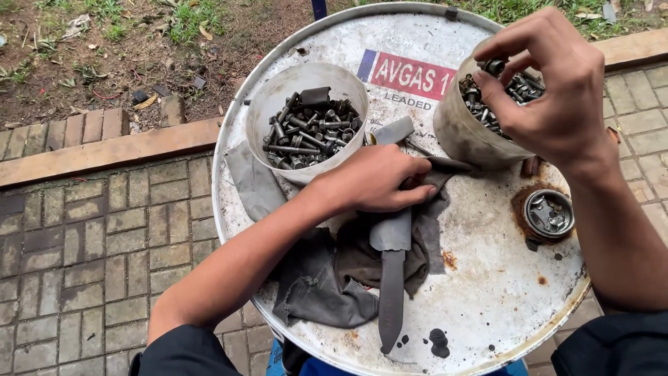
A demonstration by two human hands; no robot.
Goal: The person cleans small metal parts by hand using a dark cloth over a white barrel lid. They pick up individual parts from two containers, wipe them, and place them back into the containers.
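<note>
My left hand [376,179] rests palm down on a dark grey rag [327,278] spread over the top of a white metal drum [487,292], its fingers bent onto the cloth. My right hand [550,83] hovers over a dirty round tub [463,132] full of nuts and bolts, fingertips pinched on a small metal piece [495,67]. A second tub [278,94] with dark bolts and nuts stands beside my left hand. A long grey knife [392,278] lies on the rag, its blade toward me.
A rusty round bung cap [548,214] sits in the drum top at the right. Brick paving [90,244] surrounds the drum. A kerb [104,153] separates it from bare soil and grass [139,49] at the back.
</note>
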